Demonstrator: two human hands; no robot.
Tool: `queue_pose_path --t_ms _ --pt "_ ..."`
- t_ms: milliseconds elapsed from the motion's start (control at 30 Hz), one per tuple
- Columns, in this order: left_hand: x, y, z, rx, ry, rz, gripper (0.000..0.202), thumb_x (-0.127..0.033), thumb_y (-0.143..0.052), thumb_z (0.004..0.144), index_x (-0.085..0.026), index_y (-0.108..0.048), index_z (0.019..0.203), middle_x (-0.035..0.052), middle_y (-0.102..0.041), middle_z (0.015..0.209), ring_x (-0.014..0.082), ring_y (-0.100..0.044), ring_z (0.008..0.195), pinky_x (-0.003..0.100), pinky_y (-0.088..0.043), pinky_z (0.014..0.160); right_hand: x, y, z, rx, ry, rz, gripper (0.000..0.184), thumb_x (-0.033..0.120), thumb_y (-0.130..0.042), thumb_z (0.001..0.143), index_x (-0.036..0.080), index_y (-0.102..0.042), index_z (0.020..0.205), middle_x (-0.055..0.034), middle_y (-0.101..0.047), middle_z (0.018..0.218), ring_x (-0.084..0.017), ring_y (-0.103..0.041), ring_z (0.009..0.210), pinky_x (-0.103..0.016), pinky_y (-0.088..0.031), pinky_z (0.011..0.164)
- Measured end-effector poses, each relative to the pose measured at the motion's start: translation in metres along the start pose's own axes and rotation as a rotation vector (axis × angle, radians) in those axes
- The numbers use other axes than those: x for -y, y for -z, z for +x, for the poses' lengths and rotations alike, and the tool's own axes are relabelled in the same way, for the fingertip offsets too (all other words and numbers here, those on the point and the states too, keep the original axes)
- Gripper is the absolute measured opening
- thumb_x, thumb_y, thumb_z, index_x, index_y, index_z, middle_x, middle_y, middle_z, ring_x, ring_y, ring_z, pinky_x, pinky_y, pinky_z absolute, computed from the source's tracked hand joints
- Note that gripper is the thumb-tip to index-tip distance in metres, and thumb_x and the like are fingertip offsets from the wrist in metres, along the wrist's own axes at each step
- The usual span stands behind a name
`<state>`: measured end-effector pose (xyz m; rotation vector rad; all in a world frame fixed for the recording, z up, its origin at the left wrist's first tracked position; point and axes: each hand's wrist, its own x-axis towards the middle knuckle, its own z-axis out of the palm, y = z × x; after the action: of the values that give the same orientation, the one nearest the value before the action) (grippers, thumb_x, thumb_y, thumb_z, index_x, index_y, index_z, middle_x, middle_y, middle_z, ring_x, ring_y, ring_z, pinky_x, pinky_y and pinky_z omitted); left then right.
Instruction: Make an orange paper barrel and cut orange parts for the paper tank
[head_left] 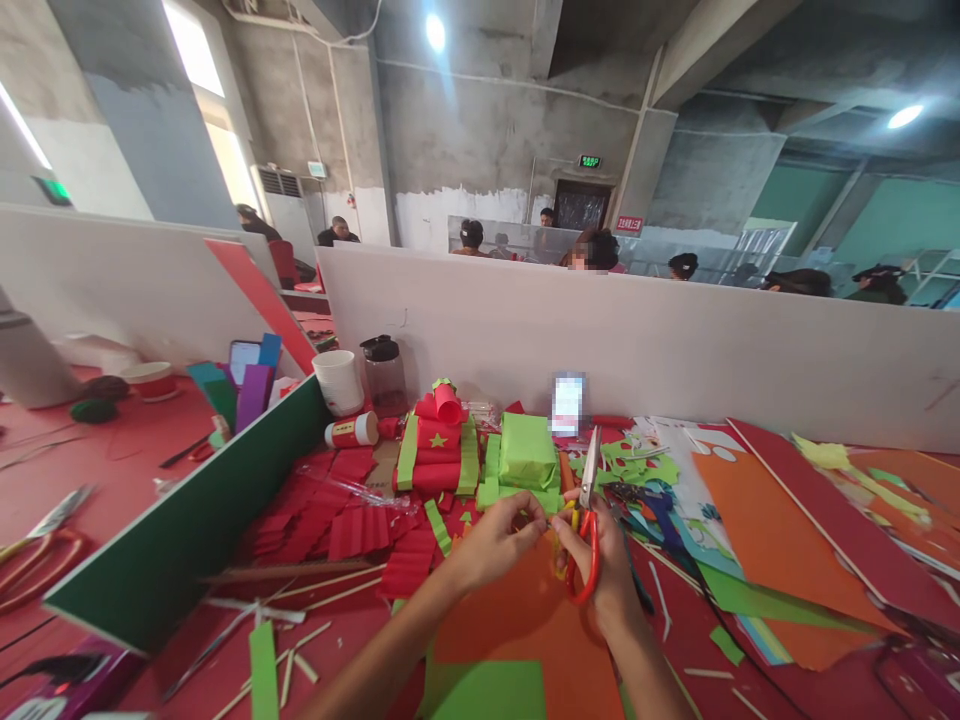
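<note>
My right hand [613,575] is closed around a pair of scissors [591,468] with red and yellow handles, the blades pointing up and away. Close beside it, my left hand [491,545] has its fingers pinched together near the right fingertips. Whatever lies in that pinch is too small to make out. Beyond both hands stands a green paper-covered block [528,450] on a green folded base. Left of it is a red paper model [437,462] with green sides and a star. Under my hands lies orange paper [517,625], partly covered by a green sheet [487,690].
Red pleated paper [360,532] and thin sticks [289,678] lie at left, by a green divider [202,520]. A white cup [337,382], a dark-lidded bottle [384,375] and a lit phone [568,405] stand near the back panel [675,350]. Orange sheets [757,510] lie right.
</note>
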<state>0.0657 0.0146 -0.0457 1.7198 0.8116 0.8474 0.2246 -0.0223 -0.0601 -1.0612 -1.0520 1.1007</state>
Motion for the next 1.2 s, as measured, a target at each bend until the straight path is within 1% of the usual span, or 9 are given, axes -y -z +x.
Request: queue_pose_path --t_ms 200,300,400,467,567,667,833,1000,1200 --pt "-0.003 -0.001 0.002 -0.042 0.039 -0.14 0.018 -0.035 -0.056 0.086 -0.017 -0.055 0.083 -0.0001 -0.056 0.074 0.0127 -0.054 0.067 0.023 -0.04 0.061 0.006 -0.001 -0.003 -0.009 -0.005 -0.02 0.048 0.049 -0.075 0.073 0.026 -0.048 0.104 0.0052 -0.057 0.071 -0.01 -0.049 0.039 -0.023 -0.042 0.037" --pt "-0.004 0.003 0.005 -0.157 0.053 -0.21 0.019 -0.035 -0.056 0.085 -0.017 -0.053 0.081 -0.0017 -0.056 0.068 0.0119 -0.054 0.063 0.023 -0.041 0.061 0.007 0.001 -0.004 0.088 -0.054 -0.093 0.047 0.055 -0.071 0.076 0.024 -0.051 0.106 0.0064 -0.05 0.064 -0.012 -0.047 0.043 -0.023 -0.041 0.042" --pt "-0.006 0.009 0.007 -0.307 0.063 -0.252 0.021 -0.038 -0.055 0.084 -0.018 -0.051 0.079 -0.0029 -0.056 0.066 0.0113 -0.054 0.059 0.022 -0.041 0.058 0.008 0.001 -0.008 0.201 -0.013 -0.223 0.045 0.055 -0.067 0.08 0.022 -0.056 0.109 0.0036 -0.051 0.068 -0.014 -0.05 0.055 -0.024 -0.043 0.053" --pt "-0.009 0.012 0.008 -0.391 0.051 -0.27 0.021 -0.038 -0.056 0.082 -0.019 -0.05 0.078 -0.0009 -0.06 0.076 0.0111 -0.056 0.062 0.022 -0.042 0.058 0.01 -0.001 -0.011 0.257 0.038 -0.32 0.043 0.051 -0.067 0.082 0.023 -0.057 0.112 0.0018 -0.054 0.075 -0.016 -0.052 0.063 -0.025 -0.044 0.06" --pt "-0.012 0.013 0.008 -0.464 0.03 -0.27 0.021 -0.038 -0.056 0.08 -0.018 -0.049 0.076 0.0018 -0.062 0.09 0.011 -0.058 0.067 0.022 -0.044 0.06 0.012 -0.006 -0.017 0.316 0.072 -0.436 0.039 0.045 -0.065 0.085 0.024 -0.056 0.117 0.001 -0.057 0.081 -0.018 -0.053 0.071 -0.026 -0.043 0.067" --pt "-0.012 0.012 0.008 -0.486 0.027 -0.277 0.021 -0.038 -0.054 0.082 -0.019 -0.048 0.077 0.0008 -0.061 0.084 0.0112 -0.058 0.066 0.022 -0.043 0.059 0.012 -0.008 -0.019 0.337 0.072 -0.49 0.036 0.041 -0.061 0.089 0.025 -0.054 0.12 0.0005 -0.059 0.082 -0.019 -0.054 0.073 -0.027 -0.043 0.071" --pt "-0.011 0.01 0.008 -0.472 0.03 -0.312 0.02 -0.037 -0.054 0.083 -0.019 -0.045 0.079 -0.001 -0.06 0.076 0.0115 -0.058 0.065 0.022 -0.043 0.059 0.009 -0.008 -0.018 0.363 0.06 -0.507 0.032 0.043 -0.055 0.092 0.023 -0.054 0.117 -0.0018 -0.06 0.089 -0.02 -0.055 0.076 -0.027 -0.042 0.072" --pt "-0.009 0.009 0.008 -0.445 0.018 -0.337 0.019 -0.034 -0.056 0.082 -0.019 -0.046 0.077 0.0008 -0.063 0.081 0.0105 -0.058 0.063 0.022 -0.044 0.06 0.011 -0.01 -0.018 0.373 0.047 -0.494 0.033 0.046 -0.05 0.094 0.02 -0.056 0.114 0.0007 -0.054 0.077 -0.016 -0.047 0.065 -0.025 -0.038 0.061" --pt "-0.002 0.006 0.009 -0.415 -0.001 -0.331 0.013 -0.027 -0.055 0.082 -0.018 -0.048 0.076 -0.002 -0.057 0.071 0.0099 -0.055 0.059 0.022 -0.044 0.059 0.014 -0.011 -0.017 0.37 0.054 -0.467 0.036 0.047 -0.051 0.094 0.018 -0.056 0.115 0.002 -0.049 0.074 -0.014 -0.041 0.063 -0.024 -0.035 0.058"
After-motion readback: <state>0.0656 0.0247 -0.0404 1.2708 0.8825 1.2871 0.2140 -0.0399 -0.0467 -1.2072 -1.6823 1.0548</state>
